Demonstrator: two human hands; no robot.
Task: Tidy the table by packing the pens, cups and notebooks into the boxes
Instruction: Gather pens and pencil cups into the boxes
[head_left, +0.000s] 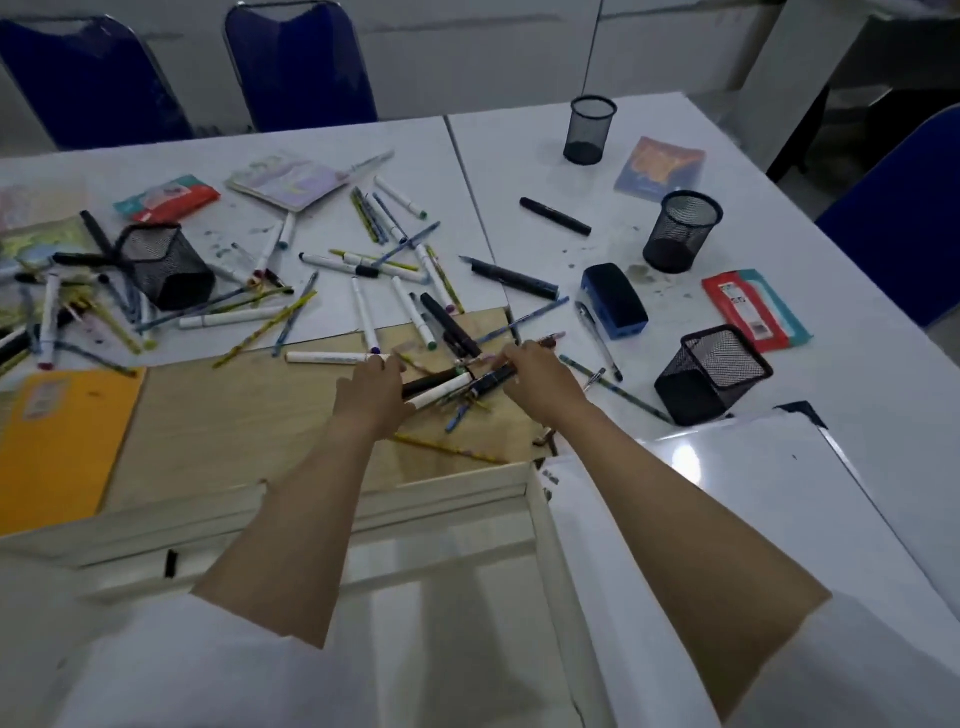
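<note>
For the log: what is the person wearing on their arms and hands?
Short white sleeves end near the elbows; both forearms are bare. The left hand and right hand wear no gloves. No watch, bracelet or ring shows.

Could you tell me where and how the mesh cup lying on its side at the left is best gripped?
Grip the tipped mesh cup at its open rim, which faces the near right, coming from that side; fingers inside and thumb outside would probably hold, though pens lie crowded against it.

Black mesh cups (712, 373), a blue sharpener (615, 300) and a red-and-teal packet (754, 307) lie right of the hands. An orange notebook (57, 431) lies left. Blue chairs (301, 65) stand beyond the white table (519, 171).
</note>
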